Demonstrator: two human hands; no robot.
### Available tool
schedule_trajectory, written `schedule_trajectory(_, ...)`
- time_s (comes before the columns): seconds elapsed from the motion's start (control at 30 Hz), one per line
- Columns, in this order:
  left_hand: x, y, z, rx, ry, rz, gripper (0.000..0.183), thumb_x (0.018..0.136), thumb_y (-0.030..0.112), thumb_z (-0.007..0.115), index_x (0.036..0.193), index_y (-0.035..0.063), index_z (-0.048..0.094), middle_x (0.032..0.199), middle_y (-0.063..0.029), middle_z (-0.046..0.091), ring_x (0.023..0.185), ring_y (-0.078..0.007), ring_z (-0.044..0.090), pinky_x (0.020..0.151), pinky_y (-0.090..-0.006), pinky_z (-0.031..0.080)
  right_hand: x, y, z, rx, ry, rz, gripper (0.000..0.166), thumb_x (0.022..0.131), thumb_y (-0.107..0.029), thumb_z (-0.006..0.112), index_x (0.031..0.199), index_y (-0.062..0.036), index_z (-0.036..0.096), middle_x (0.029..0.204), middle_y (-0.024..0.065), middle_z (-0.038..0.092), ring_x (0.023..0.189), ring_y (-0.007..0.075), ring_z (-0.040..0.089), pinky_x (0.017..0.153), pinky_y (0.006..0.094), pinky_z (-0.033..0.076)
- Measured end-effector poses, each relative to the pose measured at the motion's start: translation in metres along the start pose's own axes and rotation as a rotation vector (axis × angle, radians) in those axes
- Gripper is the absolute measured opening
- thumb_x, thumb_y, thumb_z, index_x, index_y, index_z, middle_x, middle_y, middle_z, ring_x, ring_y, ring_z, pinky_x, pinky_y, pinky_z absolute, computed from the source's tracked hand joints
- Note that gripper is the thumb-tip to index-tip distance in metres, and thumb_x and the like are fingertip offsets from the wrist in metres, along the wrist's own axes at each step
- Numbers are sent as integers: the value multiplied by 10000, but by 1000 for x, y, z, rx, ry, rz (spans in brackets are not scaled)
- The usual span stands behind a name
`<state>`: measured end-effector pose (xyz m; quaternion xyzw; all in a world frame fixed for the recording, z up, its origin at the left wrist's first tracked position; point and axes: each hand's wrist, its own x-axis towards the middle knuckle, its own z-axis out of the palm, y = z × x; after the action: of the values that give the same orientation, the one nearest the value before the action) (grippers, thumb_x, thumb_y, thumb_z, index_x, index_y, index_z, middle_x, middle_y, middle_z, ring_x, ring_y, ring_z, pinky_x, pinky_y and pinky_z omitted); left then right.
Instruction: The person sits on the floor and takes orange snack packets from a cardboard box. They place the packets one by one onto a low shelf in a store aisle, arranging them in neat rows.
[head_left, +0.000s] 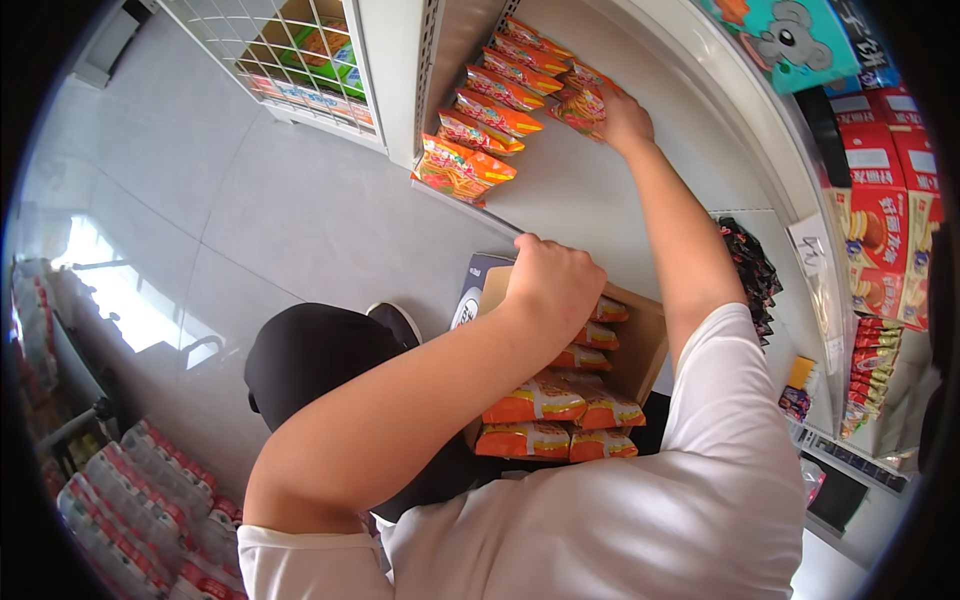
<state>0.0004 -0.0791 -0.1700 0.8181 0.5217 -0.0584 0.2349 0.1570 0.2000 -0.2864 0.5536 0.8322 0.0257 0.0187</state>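
My right hand (628, 121) grips an orange snack packet (581, 105) at the back of a white shelf (570, 180). Left of that packet, a row of matching orange packets (495, 90) leans along the shelf's side. My left hand (556, 283) is curled over the far rim of an open cardboard box (646, 330), close to the shelf's front edge; its fingertips are hidden. Stacked orange packets (536, 397) fill part of the box, which sits at my lap, and my left forearm covers some of them.
Black packets (750, 277) lie farther right on the shelf. Red boxes (874, 217) occupy the shelf above. A white wire rack (300, 67) stands left of the shelf. Shrink-wrapped bottles (135, 510) are on the floor at lower left, beyond my black-clad knee (322, 360).
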Motion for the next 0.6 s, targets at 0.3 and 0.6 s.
schedule_trajectory(0.3,15,-9,-7,-73,-59,35,83,887,153,732,928,129,800,990,-38,790,987,-232,768,802,-365,569,45,9,48,-126,26,-98,631,790,-196,870,1355,-112,603,1250,167,695,1212,357,648,971,491,544)
schedule_trajectory(0.6,14,-11,-10,-49,-67,49,99,898,149,724,961,128,798,1010,-44,785,991,-238,767,804,-363,565,34,-3,42,-244,60,38,672,806,-299,854,1398,-141,578,1365,112,646,1289,324,601,989,505,526)
